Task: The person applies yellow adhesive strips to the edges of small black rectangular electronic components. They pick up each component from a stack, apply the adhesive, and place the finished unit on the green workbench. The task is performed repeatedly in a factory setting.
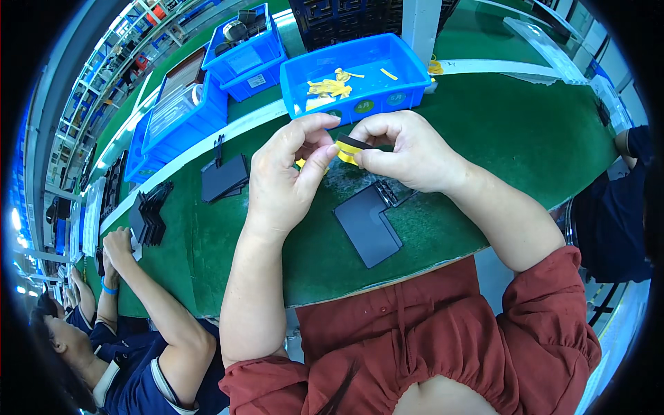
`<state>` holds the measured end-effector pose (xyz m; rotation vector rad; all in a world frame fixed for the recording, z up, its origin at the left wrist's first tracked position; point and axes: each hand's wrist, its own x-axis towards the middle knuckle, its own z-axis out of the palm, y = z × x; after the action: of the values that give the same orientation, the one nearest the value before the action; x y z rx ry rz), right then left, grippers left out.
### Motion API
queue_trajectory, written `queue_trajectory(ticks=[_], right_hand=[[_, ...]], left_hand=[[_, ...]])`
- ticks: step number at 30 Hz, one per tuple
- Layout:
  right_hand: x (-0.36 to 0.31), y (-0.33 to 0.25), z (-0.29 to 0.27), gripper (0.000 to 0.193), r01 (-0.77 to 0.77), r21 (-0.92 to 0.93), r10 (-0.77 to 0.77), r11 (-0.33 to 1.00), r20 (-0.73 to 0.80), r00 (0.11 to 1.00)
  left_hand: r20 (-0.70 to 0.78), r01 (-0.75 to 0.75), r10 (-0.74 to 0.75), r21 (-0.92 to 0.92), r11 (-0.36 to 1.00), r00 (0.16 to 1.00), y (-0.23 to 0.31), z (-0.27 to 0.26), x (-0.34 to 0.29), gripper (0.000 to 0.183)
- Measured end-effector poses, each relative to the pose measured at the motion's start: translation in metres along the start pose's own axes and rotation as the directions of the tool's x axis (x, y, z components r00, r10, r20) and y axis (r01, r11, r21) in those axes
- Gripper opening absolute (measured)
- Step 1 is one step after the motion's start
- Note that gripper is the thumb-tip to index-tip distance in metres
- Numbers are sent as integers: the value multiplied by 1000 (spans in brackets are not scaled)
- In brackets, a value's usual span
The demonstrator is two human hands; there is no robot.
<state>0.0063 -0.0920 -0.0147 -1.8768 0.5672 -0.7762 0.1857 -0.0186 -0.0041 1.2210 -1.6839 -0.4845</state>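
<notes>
A small yellow-and-black strip (350,150) is held up between my hands, above the green tabletop (311,270). My right hand (415,153) pinches its right part between thumb and curled fingers. At its left end, my left hand (287,169) has the thumb and bent fingers closed; a bit of yellow also shows by that palm. Below the hands lies a flat dark grey panel (366,225) with a notched corner and a black piece with a cable at its top. Just beyond my fingers stands a blue bin (408,100) holding loose yellow strips (330,86).
More dark panels (225,178) lie to the left, beside a folded dark stack (147,216). Blue bins (200,121) line the back left, and a white post (421,31) rises behind the near bin. A co-worker's hand (117,249) works at the left; another person stands far right.
</notes>
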Motion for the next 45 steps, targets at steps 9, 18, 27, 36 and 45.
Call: queue_trajectory(ticks=[9, 18, 27, 36, 45], right_hand=[[-1, -4, -3, 11, 309, -334, -413, 891, -311, 856], [1, -7, -4, 12, 207, -320, -316, 925, -344, 884], [2, -3, -5, 10, 294, -377, -424, 878, -326, 845], [-3, -12, -2, 14, 141, -142, -180, 980, -320, 930], [-3, -16, -6, 13, 56, -132, -88, 990, -252, 964]], left_hand=[[107, 389, -375, -309, 868, 921, -14, 0, 6, 16], [-38, 99, -101, 693, 714, 994, -27, 0, 2, 24], [357, -106, -172, 640, 761, 918, 47, 39, -27, 74], [143, 377, -366, -57, 924, 919, 13, 22, -11, 22], [166, 407, -375, -252, 878, 912, 12, 17, -7, 19]])
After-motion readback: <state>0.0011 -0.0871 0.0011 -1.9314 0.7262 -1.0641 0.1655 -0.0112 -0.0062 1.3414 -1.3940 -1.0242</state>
